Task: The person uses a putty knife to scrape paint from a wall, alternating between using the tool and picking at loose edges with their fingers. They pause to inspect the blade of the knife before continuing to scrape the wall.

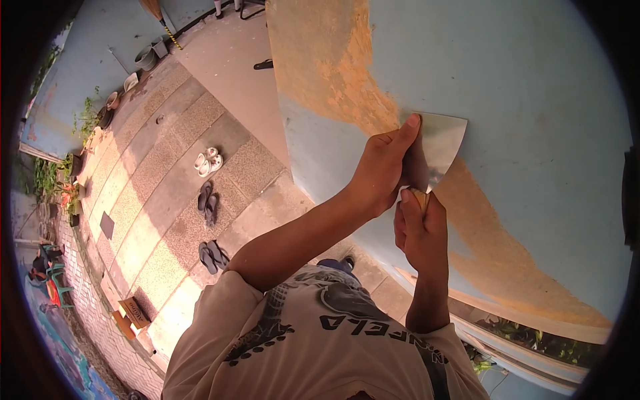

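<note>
A wide metal scraper (443, 143) is held in front of a light blue wall (507, 60) with bare orange-tan patches (497, 230). My right hand (424, 230) is closed around its short handle, just below the blade. At the blade's left edge, my left hand (383, 167) grips it with the thumb extended along the edge and the other fingers curled. The blade spreads towards the upper right, over the wall. Whether it touches the wall surface cannot be made out.
White clogs (208, 162) and dark sandals (212, 257) lie on the tiled floor (247, 160) at the left. Potted plants (72, 163), buckets (145, 58) and a broom (163, 23) stand farther off. A planted strip (533, 340) runs below the wall.
</note>
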A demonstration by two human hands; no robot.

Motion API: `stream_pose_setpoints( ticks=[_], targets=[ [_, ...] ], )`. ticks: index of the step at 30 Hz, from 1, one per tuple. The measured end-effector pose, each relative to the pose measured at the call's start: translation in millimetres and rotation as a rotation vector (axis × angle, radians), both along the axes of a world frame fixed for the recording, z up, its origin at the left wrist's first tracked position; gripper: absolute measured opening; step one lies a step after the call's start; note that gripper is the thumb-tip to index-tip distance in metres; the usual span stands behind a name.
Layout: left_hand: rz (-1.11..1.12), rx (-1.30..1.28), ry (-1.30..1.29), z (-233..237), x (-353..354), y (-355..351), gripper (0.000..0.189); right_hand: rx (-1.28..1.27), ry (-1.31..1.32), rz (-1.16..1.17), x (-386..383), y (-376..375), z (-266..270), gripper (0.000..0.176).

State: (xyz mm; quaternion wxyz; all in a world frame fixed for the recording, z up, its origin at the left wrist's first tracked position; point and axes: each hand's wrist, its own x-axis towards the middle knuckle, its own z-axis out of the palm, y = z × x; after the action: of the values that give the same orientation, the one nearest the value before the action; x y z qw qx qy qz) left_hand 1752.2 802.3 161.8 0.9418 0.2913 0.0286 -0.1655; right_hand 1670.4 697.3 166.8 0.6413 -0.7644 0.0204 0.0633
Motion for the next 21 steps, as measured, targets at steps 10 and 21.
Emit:
stream_pose_setpoints(
  ticks=[10, 21],
  targets=[
    [-0.048, 0.078, -0.069, -10.1, -2.7, 0.3, 0.047, -0.032, 0.0, -0.022, -1.8, 5.6, -0.5, 0.021],
    [-0.076, 0.052, -0.126, -10.1, -5.2, -6.2, 0.047, 0.0, 0.01, -0.079, -11.8, -0.3, -3.2, 0.022]
  ],
)
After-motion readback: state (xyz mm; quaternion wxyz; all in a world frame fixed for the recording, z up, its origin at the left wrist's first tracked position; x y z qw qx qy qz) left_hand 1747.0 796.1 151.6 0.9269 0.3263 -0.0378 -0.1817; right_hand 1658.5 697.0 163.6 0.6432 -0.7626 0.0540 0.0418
